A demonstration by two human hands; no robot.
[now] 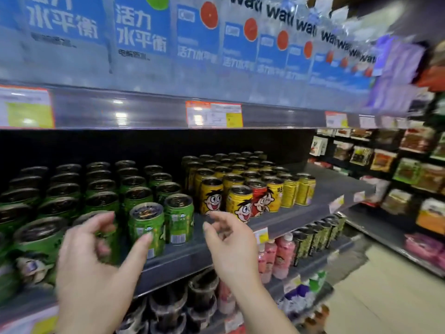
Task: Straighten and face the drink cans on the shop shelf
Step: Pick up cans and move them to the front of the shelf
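Observation:
Green drink cans (101, 189) stand in rows on the left of the grey shelf (284, 220). Yellow cans with a cartoon face (238, 206) and one red can (258, 196) stand to their right. My left hand (96, 261) is open, fingers spread in front of the front green cans. Its thumb tip touches a tilted front green can (147, 225). Another green can (179, 218) stands upright beside that one. My right hand (231, 244) is open and empty, just below and in front of the yellow front cans.
Blue-labelled bottles (144, 32) fill the shelf above, with price tags (214, 114) on its rail. Pink bottles (281, 256) and dark cans (313, 239) stand on the shelf below. Snack packets (409, 169) hang at the right, across an aisle floor (385, 297).

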